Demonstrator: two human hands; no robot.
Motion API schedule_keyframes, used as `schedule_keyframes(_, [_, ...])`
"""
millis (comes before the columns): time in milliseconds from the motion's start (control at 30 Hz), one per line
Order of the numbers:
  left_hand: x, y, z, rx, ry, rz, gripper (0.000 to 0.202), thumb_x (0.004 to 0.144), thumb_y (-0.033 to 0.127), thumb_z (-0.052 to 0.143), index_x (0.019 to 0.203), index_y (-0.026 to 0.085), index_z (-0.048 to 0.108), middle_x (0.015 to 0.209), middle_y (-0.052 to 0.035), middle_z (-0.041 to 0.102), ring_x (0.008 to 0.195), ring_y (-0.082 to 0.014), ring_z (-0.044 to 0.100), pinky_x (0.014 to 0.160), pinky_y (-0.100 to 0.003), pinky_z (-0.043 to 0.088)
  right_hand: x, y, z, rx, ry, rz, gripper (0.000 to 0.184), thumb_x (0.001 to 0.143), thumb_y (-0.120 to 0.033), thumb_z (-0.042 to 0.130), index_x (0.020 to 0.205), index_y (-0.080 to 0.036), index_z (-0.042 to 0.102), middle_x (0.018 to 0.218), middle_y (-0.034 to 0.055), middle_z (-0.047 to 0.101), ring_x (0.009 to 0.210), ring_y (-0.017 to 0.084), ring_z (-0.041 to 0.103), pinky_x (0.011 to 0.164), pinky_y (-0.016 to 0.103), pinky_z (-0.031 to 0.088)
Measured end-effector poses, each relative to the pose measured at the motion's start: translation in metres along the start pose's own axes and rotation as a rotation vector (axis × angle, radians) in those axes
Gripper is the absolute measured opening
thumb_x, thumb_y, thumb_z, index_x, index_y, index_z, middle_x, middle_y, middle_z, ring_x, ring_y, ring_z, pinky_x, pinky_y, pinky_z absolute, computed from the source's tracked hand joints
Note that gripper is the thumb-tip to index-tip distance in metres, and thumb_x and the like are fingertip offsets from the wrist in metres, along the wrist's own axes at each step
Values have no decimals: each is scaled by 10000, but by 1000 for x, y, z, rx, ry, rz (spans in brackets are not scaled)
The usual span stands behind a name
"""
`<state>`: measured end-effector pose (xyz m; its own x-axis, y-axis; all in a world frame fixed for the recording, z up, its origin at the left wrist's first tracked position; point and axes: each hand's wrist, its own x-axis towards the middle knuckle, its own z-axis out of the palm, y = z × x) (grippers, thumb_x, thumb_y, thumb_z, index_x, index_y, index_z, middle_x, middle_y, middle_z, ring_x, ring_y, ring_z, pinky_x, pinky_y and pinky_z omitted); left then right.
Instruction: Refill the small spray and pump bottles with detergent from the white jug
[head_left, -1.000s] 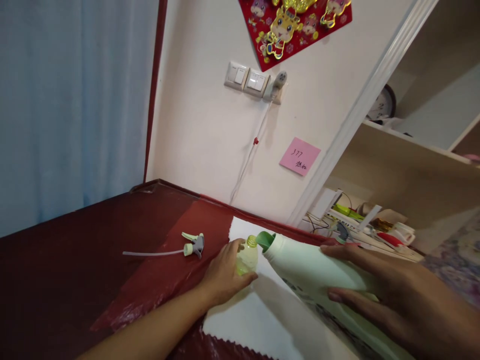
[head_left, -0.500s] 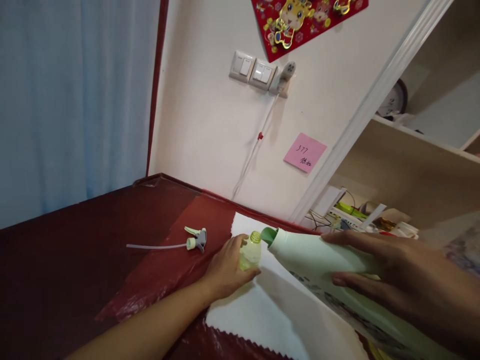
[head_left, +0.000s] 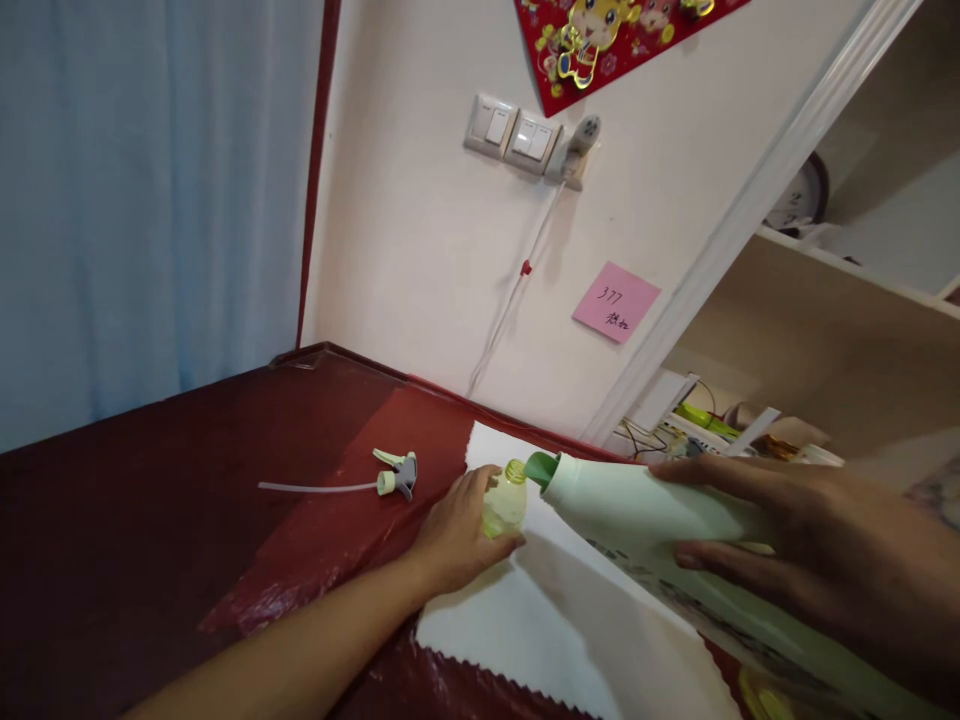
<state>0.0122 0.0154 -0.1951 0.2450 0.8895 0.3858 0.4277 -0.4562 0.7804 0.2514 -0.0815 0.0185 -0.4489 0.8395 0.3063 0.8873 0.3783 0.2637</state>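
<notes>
My left hand (head_left: 465,525) is wrapped round a small yellow-green clear spray bottle (head_left: 505,506), its threaded neck uncovered and upright over a white cloth or sheet. My right hand (head_left: 795,535) grips a large pale green jug (head_left: 637,500), tipped so that its green spout (head_left: 539,469) meets or nearly meets the small bottle's neck; whether they touch I cannot tell. No stream of liquid can be made out. Left of my left hand, a grey and pale green spray head (head_left: 397,475) lies on the table with its clear tube (head_left: 319,488) pointing left.
The white zigzag-edged sheet (head_left: 540,640) covers part of the dark red table (head_left: 150,560). A yellow object (head_left: 761,695) shows partly under the jug. Behind stand a wall with a plugged-in cable (head_left: 499,335), a pink note (head_left: 616,302), a blue curtain (head_left: 150,200) and cluttered shelves (head_left: 862,285).
The view has shifted slightly, so everything sits a little differently in frame. Both hands keep their holds, and the spout stays at the small bottle's neck.
</notes>
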Motion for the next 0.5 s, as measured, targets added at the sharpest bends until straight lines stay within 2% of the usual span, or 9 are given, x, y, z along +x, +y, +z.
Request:
schedule_keyframes(333, [1, 0, -1, 2, -8, -5, 720, 734, 391, 791, 1341, 206, 452, 1351, -148, 587, 1252, -346, 547, 1037, -517, 449, 1, 3, -2, -38, -56, 36, 411, 862, -533, 539, 1259, -466, 621, 1153, -30, 766, 961, 302, 751, 739, 448, 625])
schedule_keyframes(500, [0, 0, -1, 2, -11, -6, 723, 737, 426, 790, 1338, 201, 458, 1350, -152, 586, 1241, -354, 553, 1037, -528, 452, 6, -3, -8, -45, -96, 29, 388, 868, -510, 541, 1243, -463, 630, 1131, -31, 771, 950, 292, 753, 738, 430, 625])
